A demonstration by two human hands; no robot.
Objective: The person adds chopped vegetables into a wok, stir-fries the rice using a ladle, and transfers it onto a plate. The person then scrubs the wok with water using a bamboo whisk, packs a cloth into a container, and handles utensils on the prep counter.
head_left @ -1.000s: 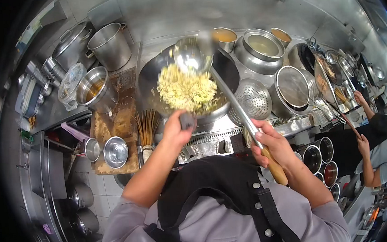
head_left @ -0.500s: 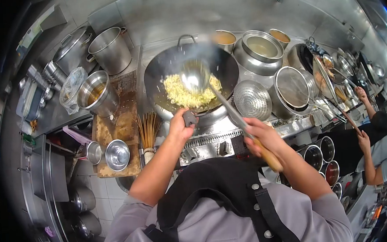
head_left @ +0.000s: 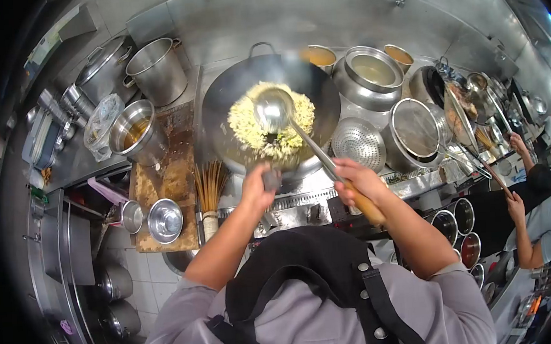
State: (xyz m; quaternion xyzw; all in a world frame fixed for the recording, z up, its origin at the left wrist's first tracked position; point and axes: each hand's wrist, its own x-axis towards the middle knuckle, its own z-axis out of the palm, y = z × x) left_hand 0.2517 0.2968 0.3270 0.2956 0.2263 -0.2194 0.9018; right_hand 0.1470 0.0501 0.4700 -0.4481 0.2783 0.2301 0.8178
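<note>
A dark wok [head_left: 217,103] sits on the burner in front of me, with yellowish fried rice [head_left: 241,120] spread in its middle. My left hand [head_left: 257,189] is closed at the wok's near edge around a small grey piece [head_left: 271,180] that looks like folded cloth; the wok's edge under it is hidden. In my right hand [head_left: 361,182] is the wooden handle of a long metal ladle [head_left: 273,111]. The ladle's bowl rests over the rice, round side up, and a few green bits show just below it.
Right of the wok stand a perforated strainer [head_left: 357,143], a mesh sieve [head_left: 415,125] and a soup pot [head_left: 373,71]. On the left are a bamboo brush [head_left: 210,187], a steel bowl [head_left: 165,221] and an oil pot [head_left: 132,133]. A co-worker [head_left: 536,209] works at far right.
The rice has shifted and spread up the wok toward the far side. The ladle's bowl stays over it, while my right hand and the handle have moved slightly left. Blur above the wok has cleared.
</note>
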